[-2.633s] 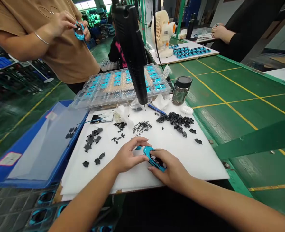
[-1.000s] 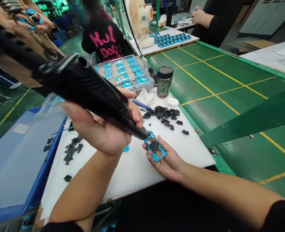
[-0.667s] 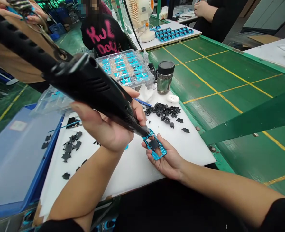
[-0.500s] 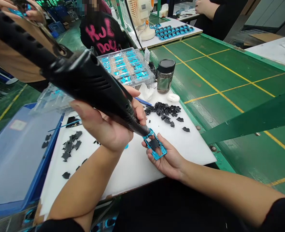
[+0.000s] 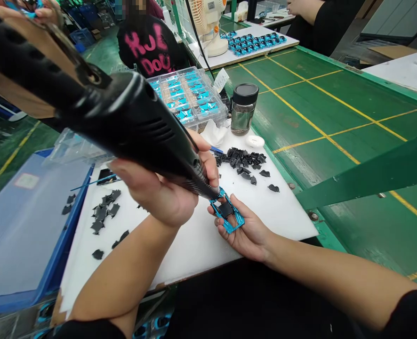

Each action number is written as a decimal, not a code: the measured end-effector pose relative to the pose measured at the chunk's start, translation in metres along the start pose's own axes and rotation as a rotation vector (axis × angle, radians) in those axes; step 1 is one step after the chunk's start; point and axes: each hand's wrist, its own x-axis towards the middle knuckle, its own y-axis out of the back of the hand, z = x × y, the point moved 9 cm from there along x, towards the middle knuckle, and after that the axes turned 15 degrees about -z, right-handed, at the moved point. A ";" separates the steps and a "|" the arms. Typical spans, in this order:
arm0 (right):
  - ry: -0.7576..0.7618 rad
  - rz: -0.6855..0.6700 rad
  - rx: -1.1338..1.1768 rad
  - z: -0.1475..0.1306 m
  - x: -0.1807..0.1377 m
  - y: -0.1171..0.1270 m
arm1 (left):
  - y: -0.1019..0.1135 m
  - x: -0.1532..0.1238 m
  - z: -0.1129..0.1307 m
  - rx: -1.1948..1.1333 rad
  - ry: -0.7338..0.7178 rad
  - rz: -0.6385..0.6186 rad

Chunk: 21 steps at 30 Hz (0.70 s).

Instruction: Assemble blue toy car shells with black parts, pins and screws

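Note:
My left hand is wrapped round a black electric screwdriver, which hangs tilted from the upper left with its nose pointing down to the right. That nose meets the far end of a bright blue plastic frame; the bit and its exact contact point are hidden. My right hand holds the frame between thumb and fingers, over the white work board. Within the frame sits a dark, flat black piece. Small black plastic parts are heaped beyond my hands, and several more black parts lie to the left.
A lidded jar and a white oval case stand at the board's far right. Behind is a clear divided box of blue parts. A blue bin is at left, a green post at right. Co-workers sit beyond.
My left hand and the electric screwdriver have shifted slightly to the right, towards the frame. My right hand and the blue frame have stayed almost still. The view has turned a little.

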 end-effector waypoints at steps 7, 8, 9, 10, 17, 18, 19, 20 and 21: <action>0.003 0.033 -0.006 0.000 -0.001 0.001 | -0.006 0.003 0.003 0.033 0.019 0.003; 0.003 0.042 -0.006 0.000 -0.001 0.001 | -0.007 0.003 0.004 0.049 0.009 -0.008; 0.003 0.048 -0.005 0.000 -0.002 0.001 | -0.008 0.004 0.005 0.064 -0.001 -0.020; 0.003 0.052 -0.003 0.000 -0.002 0.002 | -0.008 0.004 0.005 0.076 -0.006 -0.028; 0.002 0.053 0.007 -0.001 -0.002 0.001 | -0.002 0.002 -0.003 0.082 -0.078 -0.068; 0.000 0.052 0.011 -0.001 -0.003 0.002 | -0.002 0.002 -0.005 0.082 -0.080 -0.072; -0.002 0.051 0.014 0.000 -0.003 0.002 | -0.002 0.002 -0.006 0.084 -0.084 -0.080; -0.004 0.050 0.015 0.000 -0.003 0.003 | -0.003 0.001 -0.007 0.088 -0.086 -0.085; -0.004 0.048 0.013 0.000 -0.003 0.004 | -0.003 0.001 -0.007 0.094 -0.087 -0.085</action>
